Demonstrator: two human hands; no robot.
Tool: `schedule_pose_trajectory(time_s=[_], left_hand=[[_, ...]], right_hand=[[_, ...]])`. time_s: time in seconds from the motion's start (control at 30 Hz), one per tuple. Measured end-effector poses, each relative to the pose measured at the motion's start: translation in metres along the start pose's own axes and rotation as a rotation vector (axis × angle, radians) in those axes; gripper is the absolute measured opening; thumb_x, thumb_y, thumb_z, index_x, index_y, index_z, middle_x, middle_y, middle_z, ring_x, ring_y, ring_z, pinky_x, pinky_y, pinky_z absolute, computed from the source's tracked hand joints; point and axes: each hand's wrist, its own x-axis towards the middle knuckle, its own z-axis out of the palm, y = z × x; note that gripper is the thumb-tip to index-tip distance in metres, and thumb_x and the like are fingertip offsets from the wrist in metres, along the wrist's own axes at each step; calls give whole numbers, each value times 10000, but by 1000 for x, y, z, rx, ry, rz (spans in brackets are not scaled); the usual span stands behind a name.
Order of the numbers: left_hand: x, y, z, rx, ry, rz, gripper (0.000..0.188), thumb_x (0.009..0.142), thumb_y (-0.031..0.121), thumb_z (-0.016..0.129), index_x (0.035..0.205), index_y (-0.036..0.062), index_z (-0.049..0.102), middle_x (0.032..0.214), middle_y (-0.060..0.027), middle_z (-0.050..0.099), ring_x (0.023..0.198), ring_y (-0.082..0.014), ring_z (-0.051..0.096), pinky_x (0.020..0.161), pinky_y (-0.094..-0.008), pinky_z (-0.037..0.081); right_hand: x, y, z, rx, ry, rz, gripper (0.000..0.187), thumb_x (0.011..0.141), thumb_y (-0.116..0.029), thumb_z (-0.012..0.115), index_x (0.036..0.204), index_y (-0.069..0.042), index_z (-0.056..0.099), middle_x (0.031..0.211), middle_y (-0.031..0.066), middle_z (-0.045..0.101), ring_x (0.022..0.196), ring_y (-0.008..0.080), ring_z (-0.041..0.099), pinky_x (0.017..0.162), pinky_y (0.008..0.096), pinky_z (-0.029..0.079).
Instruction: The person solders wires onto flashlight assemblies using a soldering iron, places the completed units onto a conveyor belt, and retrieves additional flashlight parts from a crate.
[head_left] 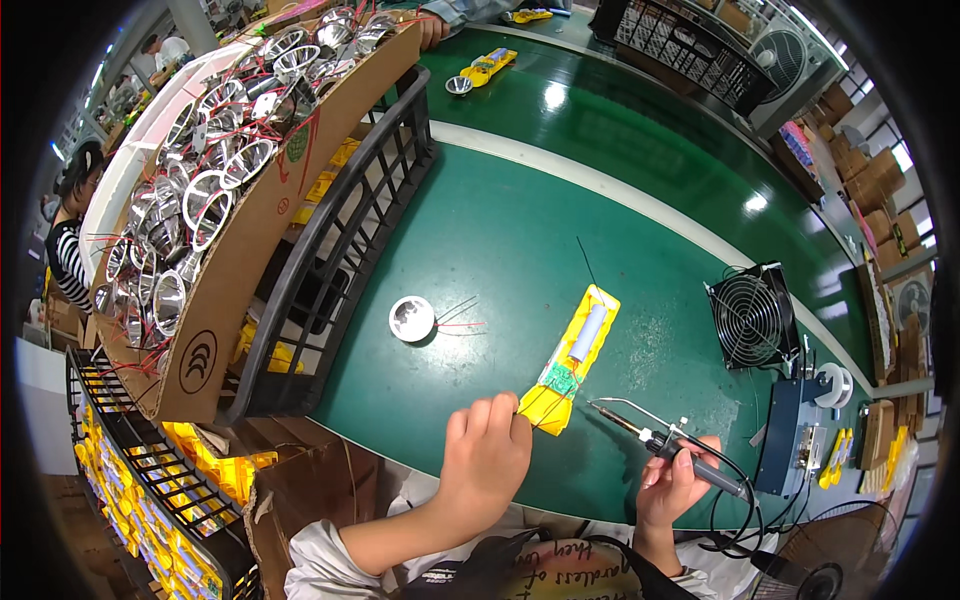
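Observation:
My right hand [675, 482] grips a soldering iron [705, 472] by its dark handle, with a thin bent metal tube running along it. Its tip points left, just off the near end of a yellow plastic casing [543, 412]. Inside the casing lie a pale blue cylindrical battery [588, 333] and a small green circuit board [560, 379] with thin wires. Curled fingers of my left hand [487, 448] close on the casing's near left edge; the fingertips are hidden. Left of it, a round silver reflector [411, 319] with red and dark wires rests on the green tabletop [490, 220].
A cardboard box [245, 255] heaped with wired reflectors sits on a black crate [345, 240] at left. Below, another crate [150, 500] holds yellow casings. At right stand a black fan [750, 318] and a blue soldering unit [788, 435]. Beyond runs a green conveyor [620, 110]; another person's hand [432, 30] is there.

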Motion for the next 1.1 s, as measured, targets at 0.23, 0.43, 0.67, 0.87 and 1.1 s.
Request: schedule_pose_trajectory(time_s=[0.23, 0.43, 0.67, 0.87, 1.1], left_hand=[[-2, -9, 5, 81, 115, 215, 179, 657, 105, 550, 827, 61, 518, 972, -22, 430, 878, -170, 400, 792, -370, 314], [-6, -32, -2, -95, 84, 527, 162, 656, 128, 524, 809, 78, 513, 870, -1, 489, 855, -125, 440, 839, -353, 326], [-5, -40, 3, -632, 211, 331, 132, 672, 38, 579, 799, 56, 548, 787, -8, 533, 726, -149, 507, 811, -370, 366], [-3, -39, 1, -938, 293, 150, 193, 678, 12, 587, 867, 49, 569, 735, -22, 564, 730, -177, 522, 802, -367, 381], [5, -49, -10, -1040, -103, 205, 177, 665, 85, 635, 835, 55, 596, 663, 2, 593, 853, -177, 522, 870, -389, 318]], right_hand=[[0, 3, -1, -39, -25, 2, 191, 765, -180, 495, 804, -36, 375, 511, 60, 446, 336, 63, 352, 308, 149, 292], [1, 2, -1, -35, -15, -6, 181, 769, -171, 491, 802, -35, 378, 513, 63, 450, 339, 63, 351, 308, 147, 287], [0, 3, -1, -35, -31, -7, 173, 772, -165, 487, 806, -35, 377, 519, 64, 457, 340, 63, 351, 308, 145, 287], [4, 0, -1, -41, -29, -33, 165, 775, -164, 480, 811, -37, 381, 507, 64, 455, 325, 63, 336, 303, 144, 282], [22, -12, -4, -60, -1, -43, 130, 779, -150, 459, 807, -44, 388, 485, 47, 430, 317, 57, 326, 297, 145, 264]])
